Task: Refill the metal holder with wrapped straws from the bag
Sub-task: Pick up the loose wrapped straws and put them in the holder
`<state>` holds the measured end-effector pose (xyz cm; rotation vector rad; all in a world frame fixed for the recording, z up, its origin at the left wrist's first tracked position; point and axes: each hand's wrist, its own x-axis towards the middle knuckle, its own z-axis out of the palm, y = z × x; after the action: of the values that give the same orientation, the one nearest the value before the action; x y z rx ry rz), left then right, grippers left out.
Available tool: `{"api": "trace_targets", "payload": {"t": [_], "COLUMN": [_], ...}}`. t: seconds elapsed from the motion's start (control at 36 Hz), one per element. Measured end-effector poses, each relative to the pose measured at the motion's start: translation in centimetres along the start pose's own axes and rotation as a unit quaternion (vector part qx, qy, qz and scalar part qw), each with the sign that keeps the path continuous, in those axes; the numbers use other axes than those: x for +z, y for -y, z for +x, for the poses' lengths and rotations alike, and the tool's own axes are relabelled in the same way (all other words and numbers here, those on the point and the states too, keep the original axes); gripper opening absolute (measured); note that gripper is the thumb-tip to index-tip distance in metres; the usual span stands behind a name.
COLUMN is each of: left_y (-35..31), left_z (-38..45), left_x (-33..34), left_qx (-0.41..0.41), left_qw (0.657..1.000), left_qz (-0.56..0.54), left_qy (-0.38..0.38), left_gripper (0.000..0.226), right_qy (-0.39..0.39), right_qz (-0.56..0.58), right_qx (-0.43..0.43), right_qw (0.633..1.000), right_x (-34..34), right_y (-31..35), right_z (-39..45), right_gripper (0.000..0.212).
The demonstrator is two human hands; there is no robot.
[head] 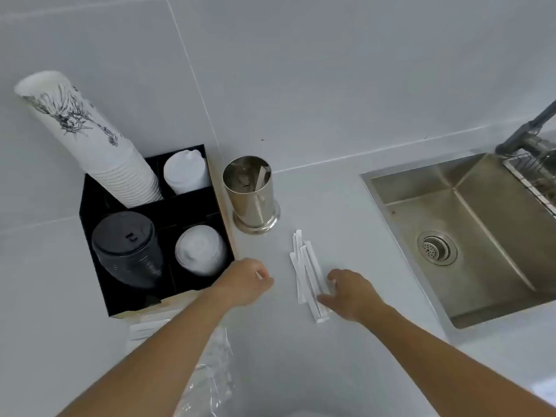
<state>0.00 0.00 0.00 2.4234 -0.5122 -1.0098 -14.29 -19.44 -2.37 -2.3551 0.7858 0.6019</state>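
A metal holder [252, 194] stands on a pale counter [331, 212], one straw inside. Loose wrapped straws [307, 273] lie just in front. The right hand [350, 293] rests spread on their near ends. The left hand [248, 282] is curled, pinching something small. The bag [210, 377] lies nearer, under the left arm.

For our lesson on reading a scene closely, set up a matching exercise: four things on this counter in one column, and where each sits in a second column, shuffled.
Things
1. metal holder
2. pile of wrapped straws
3. stack of printed paper cups
4. clear plastic bag

Places
A. in a back compartment of the black organiser
B. lying flat on the counter, under the right hand's fingertips
C. at the near edge, under the left forearm
D. upright between the organiser and the sink

Pairs: 1-D, 2-B, 3-A, 4-C
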Motion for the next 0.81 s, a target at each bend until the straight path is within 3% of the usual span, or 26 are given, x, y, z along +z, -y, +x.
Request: {"api": "trace_targets", "payload": {"t": [0.17, 0.44, 0.56, 0.81], "left_y": [-1.6, -3.4, -3.5, -4.6], "left_z": [2.5, 5.0, 5.2, 4.0], "left_x": [1.1, 2.1, 2.8, 6.1], "left_qx": [-0.024, -0.05, -0.06, -0.043], "left_qw": [1.0, 0.998, 0.997, 0.996], "left_qz": [-0.011, -0.033, -0.033, 0.025], "left_qy": [-0.01, -0.033, -0.031, -0.077], "left_gripper": [0.017, 0.014, 0.013, 0.05], "right_qy": [-0.04, -0.035, -0.036, -0.047], "right_qz": [-0.03, -0.033, -0.041, -0.044], "right_qx": [0.001, 0.027, 0.037, 0.041], "right_qw": [0.999, 0.998, 0.998, 0.997], "right_x": [1.3, 1.0, 0.7, 0.1], "right_y": [1.0, 1.2, 1.0, 0.1], "right_z": [-0.4, 0.3, 0.7, 1.5], "right_gripper": [0.065, 0.023, 0.018, 0.015]}}
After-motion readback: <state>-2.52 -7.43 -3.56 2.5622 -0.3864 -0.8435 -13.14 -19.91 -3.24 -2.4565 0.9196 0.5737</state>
